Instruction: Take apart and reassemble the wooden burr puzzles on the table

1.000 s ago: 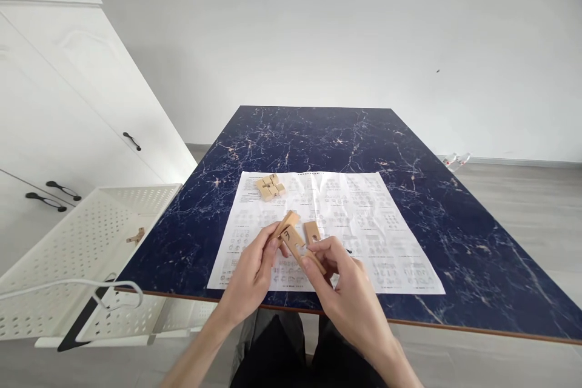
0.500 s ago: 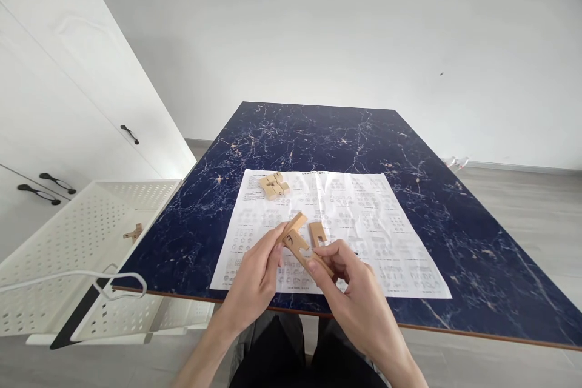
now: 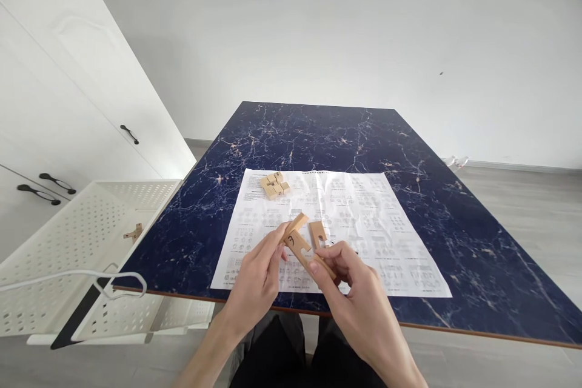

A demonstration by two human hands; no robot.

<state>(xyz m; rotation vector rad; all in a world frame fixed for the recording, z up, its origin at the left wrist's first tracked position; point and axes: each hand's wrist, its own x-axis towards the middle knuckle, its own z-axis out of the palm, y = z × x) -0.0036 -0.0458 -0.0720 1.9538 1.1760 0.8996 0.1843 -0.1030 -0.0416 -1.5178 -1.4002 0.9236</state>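
Observation:
Pinched in my left hand (image 3: 255, 270) is a plain wooden puzzle piece (image 3: 297, 223), whose end sticks out past the fingertips. My right hand (image 3: 352, 282) grips a notched wooden puzzle piece (image 3: 297, 244) with a dark handwritten mark at its far end. That marked end touches or nearly touches the left-hand piece. Another notched piece (image 3: 317, 231) shows just beyond my right fingers; I cannot tell whether it is held or lies on the paper. Several interlocked wooden pieces (image 3: 274, 186) rest together on the printed instruction sheet (image 3: 364, 212), near its far left corner.
The sheet lies on a dark blue marbled table (image 3: 309, 133). Left of the table stands a white perforated rack (image 3: 86, 224) with a small wooden piece (image 3: 133, 233) in it and a white cable (image 3: 68, 279) across it. A white cabinet (image 3: 77, 85) stands behind the rack.
Almost nothing differs. Both hands keep their hold, and the pieces have shifted only very slightly.

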